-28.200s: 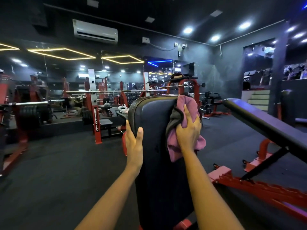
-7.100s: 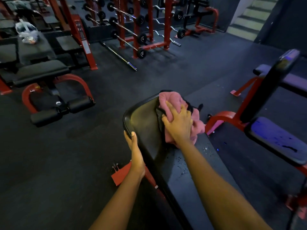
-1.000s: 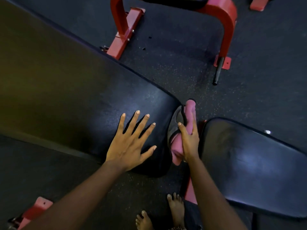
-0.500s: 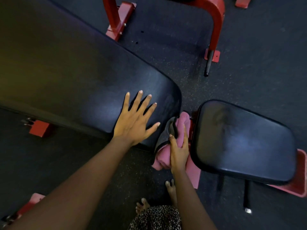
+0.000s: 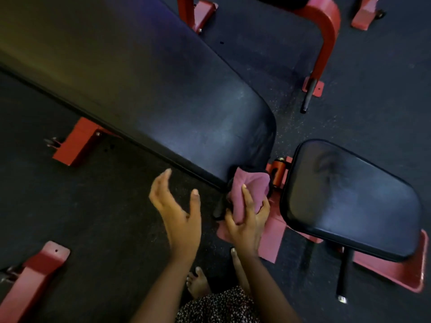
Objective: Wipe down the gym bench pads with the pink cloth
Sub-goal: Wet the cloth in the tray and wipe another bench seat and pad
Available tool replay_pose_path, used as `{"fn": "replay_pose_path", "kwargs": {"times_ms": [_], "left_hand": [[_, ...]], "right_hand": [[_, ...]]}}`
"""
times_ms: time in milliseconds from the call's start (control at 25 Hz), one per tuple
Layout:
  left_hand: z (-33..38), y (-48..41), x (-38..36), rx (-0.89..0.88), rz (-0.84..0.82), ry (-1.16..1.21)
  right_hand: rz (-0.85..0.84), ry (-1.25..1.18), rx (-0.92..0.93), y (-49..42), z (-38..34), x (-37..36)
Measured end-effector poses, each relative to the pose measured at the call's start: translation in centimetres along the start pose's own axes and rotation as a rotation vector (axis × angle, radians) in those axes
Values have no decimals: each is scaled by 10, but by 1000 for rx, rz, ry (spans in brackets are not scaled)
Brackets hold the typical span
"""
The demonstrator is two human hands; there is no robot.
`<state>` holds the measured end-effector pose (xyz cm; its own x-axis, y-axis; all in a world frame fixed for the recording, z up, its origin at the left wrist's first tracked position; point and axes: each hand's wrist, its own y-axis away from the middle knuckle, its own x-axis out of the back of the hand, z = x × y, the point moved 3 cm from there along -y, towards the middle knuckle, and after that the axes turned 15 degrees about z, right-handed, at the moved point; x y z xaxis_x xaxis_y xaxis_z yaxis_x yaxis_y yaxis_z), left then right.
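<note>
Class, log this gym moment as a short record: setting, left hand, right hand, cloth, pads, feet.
setting: gym, with a dark floor and a red frame behind the bench
left hand: open, in the air beside the long pad, touching nothing
right hand: grips the pink cloth
cloth: bunched against the long pad's end, in the gap before the seat pad
pads: both black, set apart
feet: bare, on the floor below the hands

Left hand hovers with fingers loosely spread, apparently in mid-air; right hand grips the pink cloth.
</note>
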<state>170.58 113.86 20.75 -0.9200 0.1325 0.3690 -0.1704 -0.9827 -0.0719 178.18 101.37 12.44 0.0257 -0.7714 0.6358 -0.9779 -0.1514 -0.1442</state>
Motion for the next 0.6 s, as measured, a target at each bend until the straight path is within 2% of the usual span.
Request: {"fn": "replay_pose_path", "kwargs": {"times_ms": [40, 80, 120, 160, 280, 480, 600], "left_hand": [[-2, -4, -4, 332, 34, 172], [-5, -9, -11, 587, 17, 332], [-5, -15, -19, 735, -22, 458], [-6, -21, -25, 804, -62, 557], [-13, -37, -24, 849, -86, 736], [-23, -46, -11, 854, -176, 688], [-16, -59, 4, 831, -89, 728]], "right_hand": [[-27, 66, 201, 0, -3, -1], [-47, 121, 425, -2, -5, -3], [-59, 175, 625, -6, -5, -4], [-65, 230, 778, -13, -5, -5], [-69, 358, 1048, -33, -7, -4], [-127, 418, 1304, -55, -42, 0], [-227, 406, 1445, -65, -80, -13]]}}
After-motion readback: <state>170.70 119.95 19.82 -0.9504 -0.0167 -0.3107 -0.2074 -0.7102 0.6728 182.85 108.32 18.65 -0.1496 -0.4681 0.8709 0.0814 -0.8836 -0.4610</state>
